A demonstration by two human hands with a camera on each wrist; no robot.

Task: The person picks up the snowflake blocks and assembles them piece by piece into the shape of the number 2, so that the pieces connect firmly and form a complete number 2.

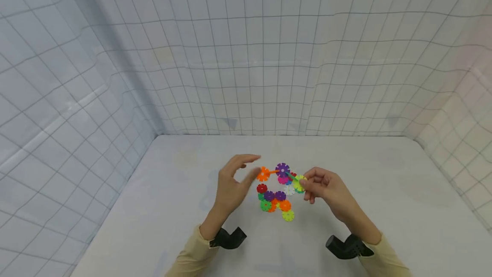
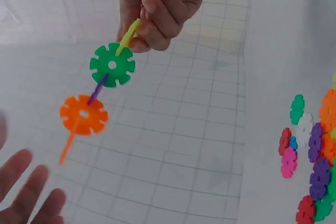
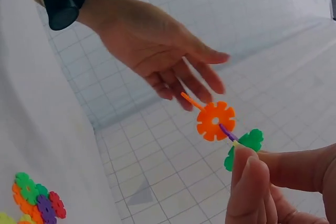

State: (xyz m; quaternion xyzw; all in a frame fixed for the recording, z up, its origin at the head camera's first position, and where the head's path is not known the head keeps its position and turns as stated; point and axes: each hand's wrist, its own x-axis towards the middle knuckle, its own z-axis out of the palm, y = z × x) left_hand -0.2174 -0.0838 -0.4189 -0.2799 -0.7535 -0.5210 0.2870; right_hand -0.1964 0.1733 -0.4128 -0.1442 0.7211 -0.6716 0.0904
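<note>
My right hand (image 1: 326, 187) pinches a yellow snowflake disc (image 1: 301, 184) between thumb and fingers. That disc is one end of a short chain: a green disc (image 2: 126, 67), an edge-on purple disc (image 2: 98, 91), an orange disc (image 2: 94, 124) and an edge-on orange disc (image 2: 66, 149) follow on from it, slotted together. The chain hangs in the air above the table. My left hand (image 1: 232, 183) is beside the orange end, thumb and fingers spread, holding nothing. In the right wrist view, the left hand's fingers (image 3: 176, 80) lie near that end.
Below the chain, loose snowflake discs lie in a pile on the white table (image 1: 184, 208), among them a lime one (image 1: 288, 215), a red one (image 1: 262, 188) and a white one (image 1: 288, 190). White sheeting with a grid (image 1: 253, 63) stands behind and at the sides.
</note>
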